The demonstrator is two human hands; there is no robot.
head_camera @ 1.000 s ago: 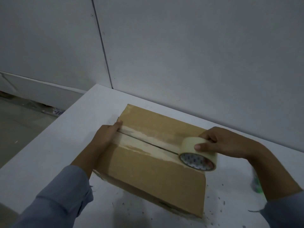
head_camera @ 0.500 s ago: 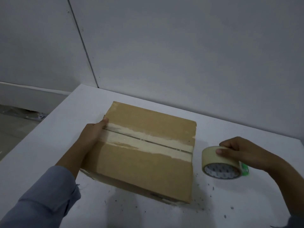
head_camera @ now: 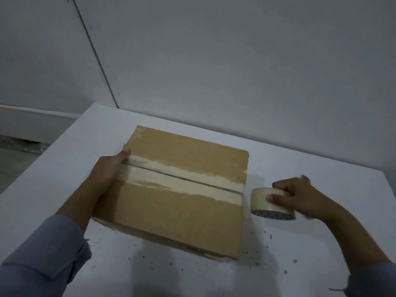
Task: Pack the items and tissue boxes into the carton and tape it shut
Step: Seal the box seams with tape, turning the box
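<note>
carton (head_camera: 182, 196) flaps shut, centre of worktop (head_camera: 64, 168) | tape roll (head_camera: 271, 203) now off the lid, just right of carton | right hand (head_camera: 297, 198) grip curled round roll | left hand (head_camera: 107, 172) flat on seam end | strip laid, sealing nearly done

The print inside the tape roll (head_camera: 272, 204) core is too blurred to read.

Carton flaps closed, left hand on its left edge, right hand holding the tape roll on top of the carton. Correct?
Not quite. The head view shows the right hand gripping the tape roll off the carton, beside its right edge over the table. The rest holds: flaps closed, left hand on the left edge.
</note>
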